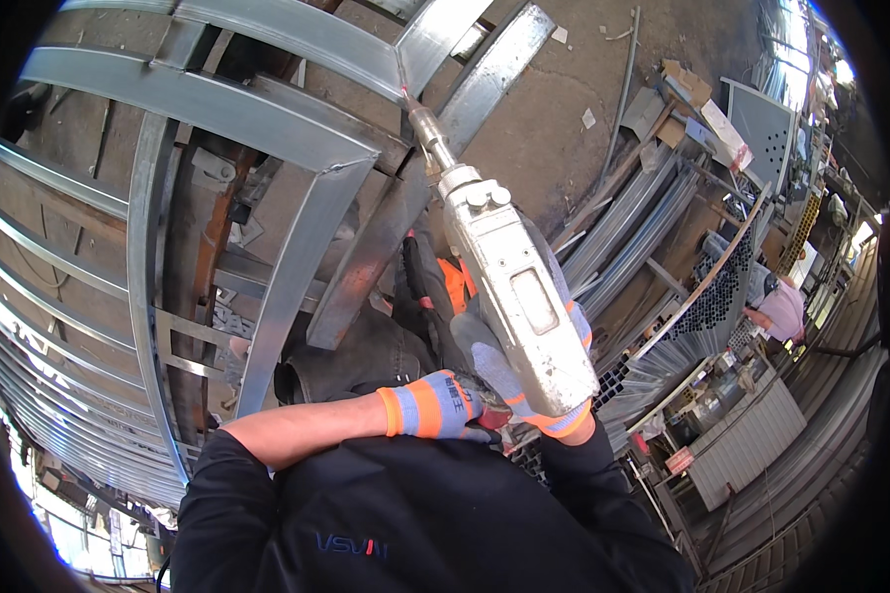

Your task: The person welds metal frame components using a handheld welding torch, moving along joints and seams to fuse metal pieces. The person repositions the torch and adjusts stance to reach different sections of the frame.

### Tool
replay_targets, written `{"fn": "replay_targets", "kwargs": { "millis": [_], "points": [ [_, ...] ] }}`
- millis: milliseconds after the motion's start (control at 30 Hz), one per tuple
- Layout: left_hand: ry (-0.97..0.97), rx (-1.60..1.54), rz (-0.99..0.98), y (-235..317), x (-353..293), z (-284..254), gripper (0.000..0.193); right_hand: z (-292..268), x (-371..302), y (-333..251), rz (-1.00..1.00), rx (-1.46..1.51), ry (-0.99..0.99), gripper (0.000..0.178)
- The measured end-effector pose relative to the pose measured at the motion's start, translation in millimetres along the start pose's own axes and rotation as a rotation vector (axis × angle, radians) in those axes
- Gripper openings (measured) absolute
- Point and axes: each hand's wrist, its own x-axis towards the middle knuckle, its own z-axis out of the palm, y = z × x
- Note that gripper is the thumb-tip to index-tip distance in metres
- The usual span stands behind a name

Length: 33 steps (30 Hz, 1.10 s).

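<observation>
A silver-white handheld welding gun [524, 296] slants up and away from my body. Its narrow nozzle meets the mitred corner of a galvanized square-tube frame [267, 35]. My right hand [499, 371], in a grey, blue and orange glove, is closed round the gun from beneath; the gun body hides most of the palm. Close to my waist, my left hand [433, 405] in a matching glove has its fingers curled beside the gun's rear end. A dark and red part shows at those fingers, too covered to name. A second frame corner [341, 163] lies nearer me.
Thin parallel metal bars [59, 257] fill the left side. Steel support beams [366, 267] run beneath the frame. To the right are stacked metal tubes [633, 222], cardboard boxes [687, 89] and a perforated panel [761, 128]. Another person in a pink top [783, 311] is at far right.
</observation>
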Motion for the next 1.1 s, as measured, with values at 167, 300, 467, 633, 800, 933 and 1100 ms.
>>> {"fn": "replay_targets", "kwargs": {
  "millis": [167, 300, 467, 633, 800, 933, 1100],
  "points": [
    [0.063, -0.04, 0.019, -1.2, 0.3, 1.6, 0.067, -4.8, 5.1, 1.4, -0.152, 0.049, -0.13, 0.064],
    [0.04, -0.016, 0.024, -3.4, -1.7, 4.6, 0.063, -2.1, 7.6, -3.7, -0.211, -0.14, -0.068, 0.059],
    [0.009, -0.003, 0.013, -5.4, -2.8, 9.6, 0.062, -1.1, 7.2, -8.8, -0.156, -0.174, -0.021, 0.06],
    [0.039, 0.013, 0.031, -3.2, 1.4, 5.9, 0.062, -5.6, 5.5, -4.1, -0.142, -0.143, -0.07, 0.062],
    [-0.058, 0.053, 0.009, -4.0, -1.6, 6.4, 0.063, -8.5, -0.9, 4.8, -0.031, -0.1, -0.062, 0.06],
    [-0.102, 0.011, -0.013, -0.1, 4.7, -9.1, 0.061, -8.5, -0.8, 0.8, 0.082, 0.088, -0.011, 0.06],
    [-0.091, -0.136, -0.056, 7.9, 14.3, -35.7, 0.058, -10.1, 7.4, 9.8, -0.165, -0.154, -0.052, 0.06]
  ]
}}
